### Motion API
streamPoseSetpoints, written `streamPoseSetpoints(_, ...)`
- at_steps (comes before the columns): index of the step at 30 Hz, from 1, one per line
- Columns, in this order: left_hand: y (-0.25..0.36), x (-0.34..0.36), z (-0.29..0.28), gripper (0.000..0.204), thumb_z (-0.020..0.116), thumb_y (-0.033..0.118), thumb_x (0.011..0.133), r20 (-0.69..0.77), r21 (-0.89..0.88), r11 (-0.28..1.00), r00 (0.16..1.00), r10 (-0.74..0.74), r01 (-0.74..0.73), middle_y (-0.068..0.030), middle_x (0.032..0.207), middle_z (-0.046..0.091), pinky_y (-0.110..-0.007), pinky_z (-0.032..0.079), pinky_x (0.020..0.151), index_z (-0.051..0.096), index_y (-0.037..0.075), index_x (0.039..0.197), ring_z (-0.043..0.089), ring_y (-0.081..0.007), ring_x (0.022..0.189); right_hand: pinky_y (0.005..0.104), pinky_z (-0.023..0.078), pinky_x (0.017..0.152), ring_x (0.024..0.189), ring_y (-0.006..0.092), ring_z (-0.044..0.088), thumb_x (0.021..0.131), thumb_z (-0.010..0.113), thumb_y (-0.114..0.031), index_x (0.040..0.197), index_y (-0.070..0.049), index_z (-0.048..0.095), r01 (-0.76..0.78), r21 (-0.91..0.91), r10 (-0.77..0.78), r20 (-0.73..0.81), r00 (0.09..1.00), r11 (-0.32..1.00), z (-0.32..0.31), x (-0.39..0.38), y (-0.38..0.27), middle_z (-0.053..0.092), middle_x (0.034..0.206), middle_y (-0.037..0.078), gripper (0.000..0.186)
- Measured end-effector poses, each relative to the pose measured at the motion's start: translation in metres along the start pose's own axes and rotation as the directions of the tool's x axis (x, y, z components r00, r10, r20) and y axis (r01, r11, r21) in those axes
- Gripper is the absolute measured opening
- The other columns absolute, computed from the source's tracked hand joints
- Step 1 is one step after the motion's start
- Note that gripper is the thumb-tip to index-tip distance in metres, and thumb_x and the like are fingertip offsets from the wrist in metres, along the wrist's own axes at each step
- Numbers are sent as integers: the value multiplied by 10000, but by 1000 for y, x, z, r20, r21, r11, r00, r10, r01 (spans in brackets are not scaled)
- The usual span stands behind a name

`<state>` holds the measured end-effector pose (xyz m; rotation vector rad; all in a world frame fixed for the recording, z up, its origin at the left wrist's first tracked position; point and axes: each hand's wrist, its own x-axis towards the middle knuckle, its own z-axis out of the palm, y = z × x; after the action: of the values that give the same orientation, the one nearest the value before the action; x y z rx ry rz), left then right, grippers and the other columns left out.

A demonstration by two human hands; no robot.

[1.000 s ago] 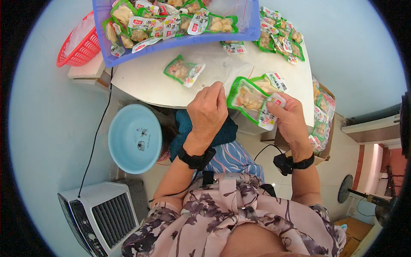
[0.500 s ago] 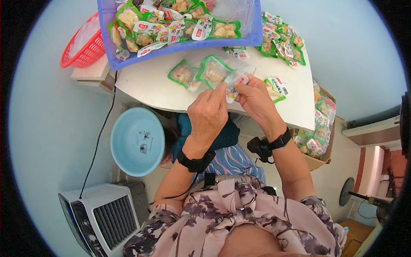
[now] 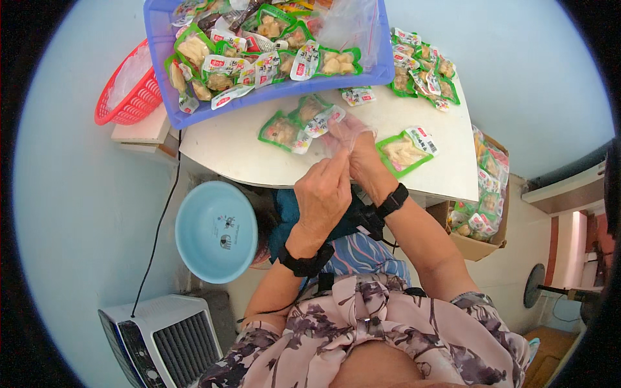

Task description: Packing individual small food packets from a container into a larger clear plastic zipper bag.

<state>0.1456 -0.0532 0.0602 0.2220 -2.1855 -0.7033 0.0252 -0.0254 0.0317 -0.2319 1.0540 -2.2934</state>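
Observation:
My left hand [image 3: 323, 194] pinches the mouth of a clear plastic bag [image 3: 321, 150] at the table's near edge. My right hand [image 3: 353, 143] reaches inside that bag, its fingers showing through the film against the white end of a green-edged snack packet [image 3: 312, 108]. Its exact grip is blurred by the plastic. Another green-edged packet [image 3: 282, 131] with pale brown contents lies beside it in the bag, to the left. Close to the right of my right hand, a single packet [image 3: 402, 154] with pale pieces lies flat on the white table [image 3: 246, 155].
A blue-violet crate [image 3: 272, 84] full of packets and clear bags stands at the back. More packets [image 3: 424, 71] are piled at the far right, and a cardboard box [image 3: 475, 246] of them stands below. At left are a red basket [image 3: 139, 97], blue basin [image 3: 217, 249] and air cooler [image 3: 165, 343].
My right hand has pushed into the bag, moving the packet it held inward. My left hand has shifted slightly down, still at the bag's mouth. The single packet at right is now uncovered.

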Motion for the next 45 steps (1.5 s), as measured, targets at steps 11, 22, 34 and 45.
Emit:
streamPoseSetpoints(11, 1, -7, 4, 174, 640, 20, 851, 6, -34, 999, 1000, -19, 19, -167, 774, 647, -360, 498, 575, 668, -15, 1019, 636, -299, 644, 237, 493, 581, 662, 120, 592, 922, 613, -132, 1066, 48, 600, -106, -271, 32, -266, 963, 957, 13, -4, -6, 620, 836, 42, 231)
streamPoseSetpoints(22, -6, -14, 3, 193, 687, 46, 828, 13, 22, 998, 999, -51, 51, -145, 761, 657, -333, 498, 552, 682, 3, 1016, 623, -248, 593, 270, 540, 694, 812, 173, 668, 883, 609, -63, 1123, 64, 599, 12, -713, 12, 29, 1000, 701, -45, -79, -82, 666, 1020, 92, 272)
streamPoseSetpoints(34, -2, -26, -3, 239, 685, 37, 789, 79, 182, 983, 997, 9, -23, -130, 839, 592, -390, 492, 606, 581, 41, 1004, 600, -316, 702, 373, 412, 1037, 1245, 350, 493, 762, 731, -217, 1301, 20, 525, 318, -886, 60, 316, 947, -338, -124, -28, -155, 468, 1399, 215, 624)
streamPoseSetpoints(45, 1, -19, -7, 100, 681, 30, 817, -59, 114, 993, 997, 40, -33, -102, 757, 555, -347, 469, 516, 623, 55, 894, 577, -290, 585, 352, 456, 790, 882, 279, 544, 597, 833, -192, 963, 9, 516, 288, -917, 12, 296, 955, -276, -109, -49, -165, 531, 904, 142, 525)
